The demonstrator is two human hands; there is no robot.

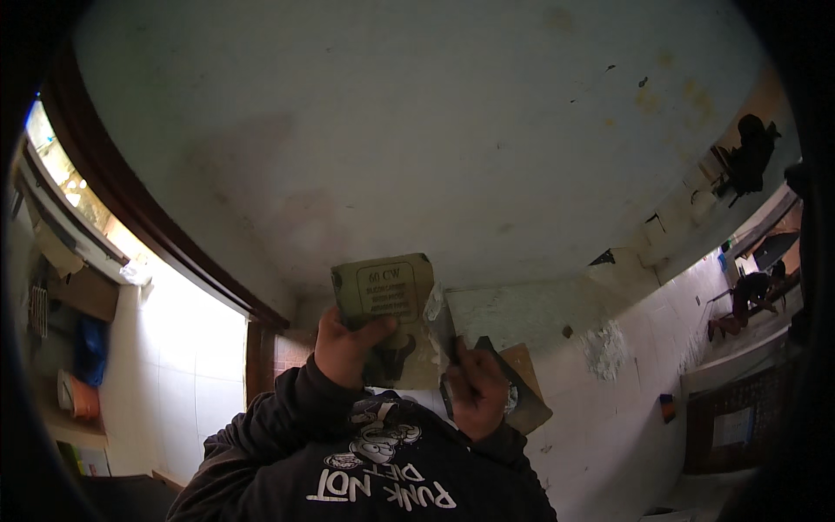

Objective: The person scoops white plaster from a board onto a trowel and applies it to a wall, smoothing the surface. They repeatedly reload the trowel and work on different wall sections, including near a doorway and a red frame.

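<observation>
My left hand point(341, 350) grips a worn, tan sheet of sandpaper point(383, 280) by its lower left part, thumb across the printed backing. The sheet stands up in front of my chest. Close to its right edge is a putty knife point(442, 324), its flat blade smeared with whitish material. My right hand point(480, 390) is wrapped round the knife's lower end, which the fingers mostly hide. Whether blade and sheet touch, I cannot tell. Just beyond the right hand lie a dark flat piece and a brown board point(527, 391).
A stained pale wall point(417, 157) fills the upper view. Rough whitish patches point(604, 348) mark the surface at right. On the left are a brown-framed doorway point(130, 191) and an orange bucket point(83, 397). Dark items point(752, 152) hang at far right, above a distant person point(750, 296).
</observation>
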